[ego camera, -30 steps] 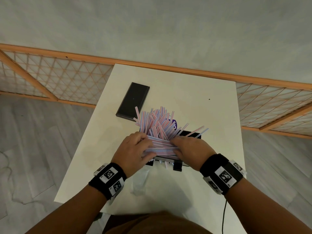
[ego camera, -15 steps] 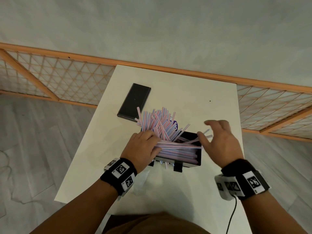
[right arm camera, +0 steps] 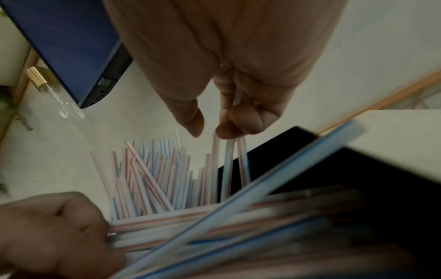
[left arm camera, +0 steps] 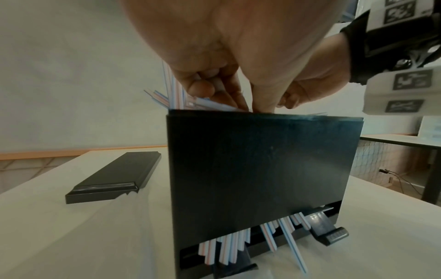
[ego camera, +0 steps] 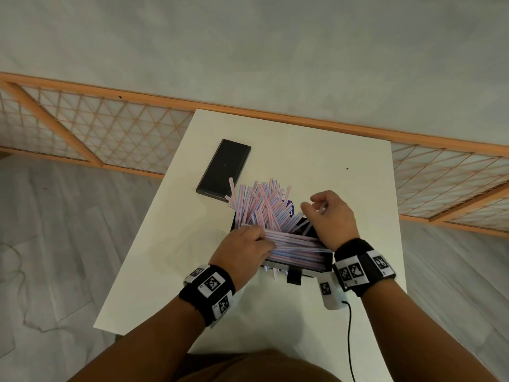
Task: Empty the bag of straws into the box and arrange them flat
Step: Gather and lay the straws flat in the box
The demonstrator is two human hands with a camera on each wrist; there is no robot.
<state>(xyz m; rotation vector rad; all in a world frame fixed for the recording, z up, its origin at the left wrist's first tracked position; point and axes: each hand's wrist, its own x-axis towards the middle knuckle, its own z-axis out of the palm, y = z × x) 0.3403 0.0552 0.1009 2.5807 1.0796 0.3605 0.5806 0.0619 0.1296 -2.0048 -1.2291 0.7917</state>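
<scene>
Straws (ego camera: pixel 261 208), thin and striped pink and blue, stand fanned in my black box (left arm camera: pixel 262 169) on the white table (ego camera: pixel 316 150), blocking its far half; others lie flat across the near half. A flat black lid (ego camera: pixel 224 169) lies nearby. My left hand (ego camera: pixel 242 252) grips the flat bundle's end; my right hand (ego camera: pixel 330 216) pinches a few upright straws.

Striped pink-and-blue straws (ego camera: pixel 264 208) jut upright from the black box (left arm camera: pixel 262 169) on the table. More lie flat across its near side. A few poke out the bottom slot.
</scene>
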